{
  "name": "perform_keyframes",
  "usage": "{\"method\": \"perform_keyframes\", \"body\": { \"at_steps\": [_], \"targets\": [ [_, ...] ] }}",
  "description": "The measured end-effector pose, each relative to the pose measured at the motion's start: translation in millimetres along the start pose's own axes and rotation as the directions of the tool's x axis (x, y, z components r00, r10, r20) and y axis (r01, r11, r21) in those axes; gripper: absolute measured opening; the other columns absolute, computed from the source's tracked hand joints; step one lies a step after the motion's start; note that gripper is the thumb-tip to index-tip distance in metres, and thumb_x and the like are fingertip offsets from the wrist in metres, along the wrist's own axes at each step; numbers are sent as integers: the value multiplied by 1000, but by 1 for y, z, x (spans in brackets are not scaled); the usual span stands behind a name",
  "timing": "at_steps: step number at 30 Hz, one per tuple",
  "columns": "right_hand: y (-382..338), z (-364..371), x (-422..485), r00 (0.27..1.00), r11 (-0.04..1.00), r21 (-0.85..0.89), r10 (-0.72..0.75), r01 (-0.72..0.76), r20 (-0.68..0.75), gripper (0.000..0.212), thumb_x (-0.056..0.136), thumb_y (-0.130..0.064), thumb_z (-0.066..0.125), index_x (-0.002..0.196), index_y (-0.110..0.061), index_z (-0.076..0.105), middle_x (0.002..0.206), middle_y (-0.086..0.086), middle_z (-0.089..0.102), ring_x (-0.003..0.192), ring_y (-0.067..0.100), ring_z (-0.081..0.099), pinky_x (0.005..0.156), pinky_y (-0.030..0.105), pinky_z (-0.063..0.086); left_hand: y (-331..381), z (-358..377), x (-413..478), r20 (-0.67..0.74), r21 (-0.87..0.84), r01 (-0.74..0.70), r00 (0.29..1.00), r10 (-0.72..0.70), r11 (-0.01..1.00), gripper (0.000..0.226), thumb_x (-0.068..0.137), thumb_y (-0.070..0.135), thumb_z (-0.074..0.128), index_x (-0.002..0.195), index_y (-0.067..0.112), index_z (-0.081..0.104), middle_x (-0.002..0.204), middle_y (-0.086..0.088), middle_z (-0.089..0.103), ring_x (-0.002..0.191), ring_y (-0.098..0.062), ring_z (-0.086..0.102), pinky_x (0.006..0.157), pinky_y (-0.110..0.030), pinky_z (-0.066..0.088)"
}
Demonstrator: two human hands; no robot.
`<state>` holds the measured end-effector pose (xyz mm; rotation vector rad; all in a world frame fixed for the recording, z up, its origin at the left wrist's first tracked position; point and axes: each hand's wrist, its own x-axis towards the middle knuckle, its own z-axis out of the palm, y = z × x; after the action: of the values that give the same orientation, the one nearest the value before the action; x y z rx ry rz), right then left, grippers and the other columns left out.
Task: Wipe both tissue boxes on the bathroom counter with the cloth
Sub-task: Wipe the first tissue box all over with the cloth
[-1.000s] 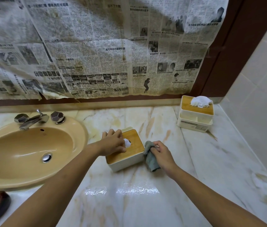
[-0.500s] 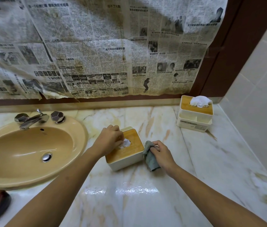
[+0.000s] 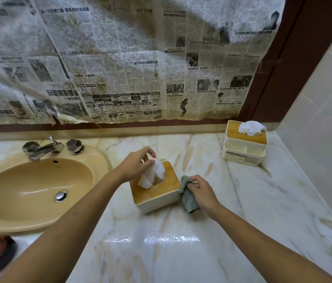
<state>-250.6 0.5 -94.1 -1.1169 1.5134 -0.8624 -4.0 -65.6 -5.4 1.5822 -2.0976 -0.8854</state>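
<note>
My left hand (image 3: 135,163) was pinched around the white tissue (image 3: 152,176) that stuck up from the slot of the nearer tissue box (image 3: 157,190), fingers closed on its top. I judged that holding the tissue up kept it clear of the wooden lid, so the cloth could get at the wood around the slot without dragging paper along.

My right hand (image 3: 202,192) was closed on the grey-green cloth (image 3: 187,195), bunched in my grip and pressed against the right side wall of that box, with its lower end hanging down to the bench (image 3: 161,252). The cloth sat low on the side because, as far as I could judge, the white wall was the part being wiped then; the lid looked not yet covered.

The box stood on the marble bench just right of the yellow sink (image 3: 32,190), turned at a slant towards me. The second tissue box (image 3: 244,146) stood well apart, at the back right corner near the tiled wall, its own tissue puffed out on top and nothing touching it. I reckoned that one was yet to be done, so the job was at best half through.

A wet sheen lay on the bench in front of me, so a sliding box was a small risk.
</note>
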Motion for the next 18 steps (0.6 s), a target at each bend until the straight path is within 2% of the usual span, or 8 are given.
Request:
{"method": "perform_keyframes", "body": {
  "at_steps": [2, 5, 6, 8, 10, 12, 15, 18],
  "targets": [
    [1, 1, 0, 1000, 1000, -8, 6, -6, 13, 14, 95, -11, 51, 98, -19, 62, 94, 6, 72, 88, 19, 66, 74, 29, 49, -2, 2, -1, -76, 75, -7, 997, 13, 997, 9, 96, 31, 55, 106, 30, 56, 88, 4, 59, 75, -10, 57, 67, -27, 42],
    [3, 2, 1, 1000, 1000, -3, 22, -22, 18, 14, 94, -11, 52, 95, -20, 62, 93, 7, 72, 90, 22, 67, 76, 32, 49, 8, 7, -6, -218, 156, -93, 968, 126, 983, 7, 95, 34, 55, 100, 30, 57, 84, 9, 54, 74, -8, 53, 65, -27, 44],
    [3, 2, 2, 999, 1000, 1, 29, -29, 15, 14, 94, -11, 52, 94, -20, 62, 93, 7, 72, 91, 22, 66, 78, 33, 50, 14, 10, -8, -202, 191, -130, 965, 168, 973, 6, 94, 37, 55, 96, 31, 58, 82, 10, 53, 74, -8, 52, 64, -27, 45],
    [3, 3, 1, 999, 999, 4, 39, -39, 15, 13, 94, -12, 52, 93, -21, 62, 95, 8, 71, 93, 24, 67, 79, 34, 50, 24, 20, -11, -74, 300, -160, 979, 190, 940, 14, 92, 41, 56, 85, 30, 61, 77, 10, 54, 72, -11, 52, 61, -30, 43],
    [4, 3, 0, 998, 999, -6, 44, -44, 37, 12, 94, -14, 53, 95, -21, 62, 96, 8, 72, 95, 25, 67, 80, 36, 51, 31, 27, -13, 47, 409, -154, 988, 148, 899, 29, 90, 45, 55, 72, 24, 63, 69, 7, 59, 68, -14, 54, 58, -32, 44],
    [6, 5, -3, 996, 998, -28, 50, -48, 75, 11, 95, -18, 53, 96, -22, 63, 97, 8, 72, 95, 25, 67, 82, 38, 52, 33, 32, -16, 81, 485, -139, 990, 114, 863, 38, 90, 48, 55, 61, 22, 55, 61, 4, 56, 63, -15, 51, 56, -32, 41],
    [7, 8, -9, 990, 998, -48, 52, -46, 132, 9, 95, -21, 54, 97, -23, 63, 97, 8, 71, 93, 23, 67, 80, 35, 51, 30, 37, -21, -34, 503, -70, 994, 101, 862, 40, 88, 48, 56, 59, 24, 42, 63, 6, 51, 66, -17, 48, 54, -31, 35],
    [6, 12, -15, 979, 998, -54, 40, -30, 197, 9, 96, -18, 54, 98, -21, 62, 87, 3, 70, 82, 16, 64, 74, 29, 47, 24, 34, -21, -233, 383, -64, 959, 163, 922, 28, 89, 43, 58, 70, 25, 46, 78, 7, 50, 76, -17, 50, 61, -34, 40]
  ]
}}
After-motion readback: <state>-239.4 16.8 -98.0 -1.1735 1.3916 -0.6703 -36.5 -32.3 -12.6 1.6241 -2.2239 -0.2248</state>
